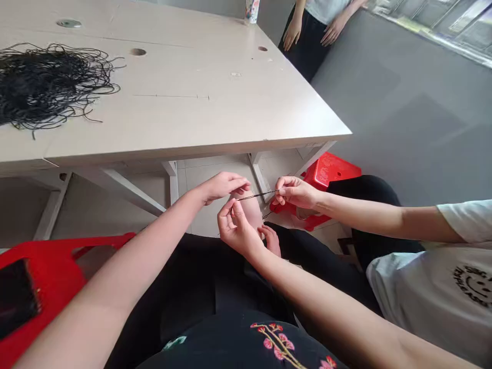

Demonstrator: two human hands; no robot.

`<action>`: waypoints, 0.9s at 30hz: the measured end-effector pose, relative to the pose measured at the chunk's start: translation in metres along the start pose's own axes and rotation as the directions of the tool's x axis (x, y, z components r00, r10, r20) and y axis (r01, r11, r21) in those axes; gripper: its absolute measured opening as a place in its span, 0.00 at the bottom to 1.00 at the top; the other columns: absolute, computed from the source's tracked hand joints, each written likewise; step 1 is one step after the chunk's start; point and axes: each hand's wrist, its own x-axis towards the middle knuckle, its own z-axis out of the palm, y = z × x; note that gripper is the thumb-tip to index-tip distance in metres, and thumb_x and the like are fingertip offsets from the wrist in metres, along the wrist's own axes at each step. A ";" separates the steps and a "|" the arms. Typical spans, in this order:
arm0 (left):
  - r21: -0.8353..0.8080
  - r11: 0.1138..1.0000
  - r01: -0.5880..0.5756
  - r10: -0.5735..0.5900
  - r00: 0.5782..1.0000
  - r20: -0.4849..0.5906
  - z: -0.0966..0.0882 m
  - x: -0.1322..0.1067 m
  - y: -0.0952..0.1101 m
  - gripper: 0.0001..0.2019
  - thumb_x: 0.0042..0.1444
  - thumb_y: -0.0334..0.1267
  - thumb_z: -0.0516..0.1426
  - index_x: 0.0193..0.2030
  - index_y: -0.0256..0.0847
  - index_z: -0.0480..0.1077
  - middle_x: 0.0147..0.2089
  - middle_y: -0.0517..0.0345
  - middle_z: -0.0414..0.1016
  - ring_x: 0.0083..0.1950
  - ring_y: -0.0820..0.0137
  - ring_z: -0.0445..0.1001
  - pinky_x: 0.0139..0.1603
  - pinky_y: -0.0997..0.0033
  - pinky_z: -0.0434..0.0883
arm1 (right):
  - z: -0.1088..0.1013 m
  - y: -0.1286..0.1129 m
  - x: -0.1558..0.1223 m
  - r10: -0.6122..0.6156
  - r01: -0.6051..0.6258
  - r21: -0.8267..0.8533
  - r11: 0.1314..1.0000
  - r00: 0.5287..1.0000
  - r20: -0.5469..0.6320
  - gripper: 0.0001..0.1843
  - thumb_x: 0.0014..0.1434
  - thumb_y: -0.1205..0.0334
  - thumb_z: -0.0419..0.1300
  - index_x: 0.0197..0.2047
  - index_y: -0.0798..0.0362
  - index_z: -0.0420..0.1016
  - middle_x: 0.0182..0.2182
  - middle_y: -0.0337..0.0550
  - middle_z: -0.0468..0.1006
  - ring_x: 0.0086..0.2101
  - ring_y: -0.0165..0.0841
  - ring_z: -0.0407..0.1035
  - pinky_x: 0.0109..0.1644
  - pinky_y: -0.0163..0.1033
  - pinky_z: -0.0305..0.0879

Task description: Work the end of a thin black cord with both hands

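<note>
Tbl (230,115), cut-off cord pile (49,84), R hand (241,230) pinching dark cord (254,196), ends unclear

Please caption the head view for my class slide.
A dark cord stretches between the wearer's right hand and a co-worker's hand, the wearer's left hand close by.

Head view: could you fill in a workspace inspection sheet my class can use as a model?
Surface: pale table with round holes and a thin dark line.
Job's things: black cord stretched between two people; pile of black strands on the table.
Clutter: patterned container at the table's far edge.
Hands: right hand pinches the cord; left hand is close by, grip unclear; co-worker's hand pinches the other end.
Cables: nothing seen.
Surroundings: red stool, grey wall, standing person.
</note>
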 end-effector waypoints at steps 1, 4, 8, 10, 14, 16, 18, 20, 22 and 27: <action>0.042 0.999 0.007 -0.009 0.998 0.055 0.006 0.001 0.013 0.17 0.53 0.47 0.54 0.40 0.34 0.74 0.41 0.50 0.76 0.40 0.72 0.71 0.44 0.70 0.67 | 0.001 0.000 -0.001 -0.025 0.023 -0.079 0.997 1.000 -0.012 0.14 0.56 0.65 0.51 0.43 0.48 0.73 0.39 0.37 0.73 0.46 0.26 0.70 0.48 0.37 0.73; 0.144 0.989 0.017 -0.042 0.984 0.172 0.023 0.005 0.043 0.14 0.48 0.45 0.59 0.36 0.35 0.75 0.33 0.53 0.76 0.33 0.71 0.71 0.35 0.71 0.67 | 0.003 0.002 -0.005 -0.111 0.097 -0.344 0.934 0.994 -0.022 0.15 0.55 0.67 0.49 0.44 0.51 0.71 0.39 0.38 0.74 0.44 0.26 0.72 0.45 0.33 0.73; 0.147 0.988 0.044 -0.072 0.979 0.189 0.040 0.009 0.053 0.11 0.47 0.41 0.60 0.35 0.36 0.76 0.32 0.55 0.76 0.29 0.75 0.70 0.31 0.73 0.67 | 0.003 0.007 -0.011 -0.252 0.233 -0.761 0.606 0.963 0.094 0.13 0.47 0.73 0.56 0.37 0.51 0.72 0.35 0.33 0.76 0.40 0.22 0.74 0.41 0.26 0.71; 0.091 0.994 0.056 -0.069 0.987 0.148 0.044 0.011 0.049 0.12 0.47 0.41 0.60 0.34 0.36 0.75 0.30 0.55 0.75 0.27 0.76 0.68 0.27 0.75 0.65 | 0.003 0.013 -0.018 -0.309 0.341 -0.935 0.096 0.903 0.298 0.11 0.43 0.71 0.62 0.33 0.49 0.73 0.35 0.31 0.77 0.44 0.22 0.72 0.47 0.27 0.69; 0.044 0.998 0.050 -0.054 0.994 0.098 0.050 0.006 0.042 0.12 0.47 0.42 0.60 0.33 0.35 0.75 0.27 0.56 0.74 0.22 0.79 0.63 0.21 0.78 0.58 | 0.027 0.033 -0.048 -0.263 0.089 -0.604 -0.792 0.843 0.469 0.10 0.46 0.51 0.63 0.29 0.48 0.73 0.38 0.35 0.79 0.51 0.31 0.68 0.53 0.39 0.66; 0.058 0.998 0.032 -0.038 0.994 0.100 0.055 -0.001 0.040 0.11 0.47 0.42 0.60 0.31 0.35 0.75 0.25 0.57 0.73 0.21 0.80 0.60 0.21 0.78 0.57 | 0.058 0.043 -0.070 -0.299 -0.057 -0.502 -0.863 0.859 0.416 0.11 0.48 0.51 0.63 0.28 0.49 0.73 0.33 0.38 0.79 0.44 0.34 0.71 0.48 0.42 0.69; 0.057 0.998 0.014 -0.019 0.996 0.090 0.061 -0.010 0.036 0.11 0.48 0.42 0.59 0.28 0.35 0.74 0.25 0.58 0.73 0.20 0.81 0.58 0.21 0.78 0.58 | 0.096 0.049 -0.091 -0.337 -0.147 -0.465 -0.873 0.871 0.357 0.10 0.47 0.55 0.66 0.28 0.52 0.73 0.26 0.38 0.77 0.34 0.33 0.73 0.43 0.42 0.71; 0.051 0.999 0.004 -0.006 0.998 0.055 0.068 -0.017 0.032 0.12 0.48 0.43 0.58 0.28 0.35 0.75 0.26 0.58 0.73 0.20 0.82 0.58 0.22 0.78 0.59 | 0.126 0.052 -0.108 -0.384 -0.258 -0.405 -0.877 0.883 0.270 0.09 0.47 0.59 0.67 0.28 0.55 0.73 0.22 0.37 0.75 0.28 0.30 0.71 0.39 0.40 0.70; 0.048 0.999 0.001 -0.002 1.000 0.020 0.075 -0.023 0.025 0.12 0.48 0.43 0.58 0.30 0.35 0.76 0.26 0.58 0.74 0.20 0.80 0.59 0.22 0.77 0.61 | 0.141 0.053 -0.119 -0.410 -0.349 -0.283 -0.893 0.891 0.195 0.09 0.49 0.60 0.66 0.31 0.57 0.74 0.25 0.39 0.76 0.29 0.28 0.71 0.40 0.37 0.69; 0.078 0.996 -0.034 0.036 0.999 -0.025 0.091 -0.031 0.014 0.11 0.49 0.42 0.57 0.33 0.38 0.77 0.26 0.58 0.76 0.29 0.75 0.71 0.30 0.77 0.66 | 0.127 0.062 -0.133 -0.371 -0.379 0.004 -0.925 0.907 0.199 0.14 0.54 0.55 0.62 0.36 0.58 0.74 0.28 0.40 0.76 0.30 0.28 0.70 0.37 0.36 0.68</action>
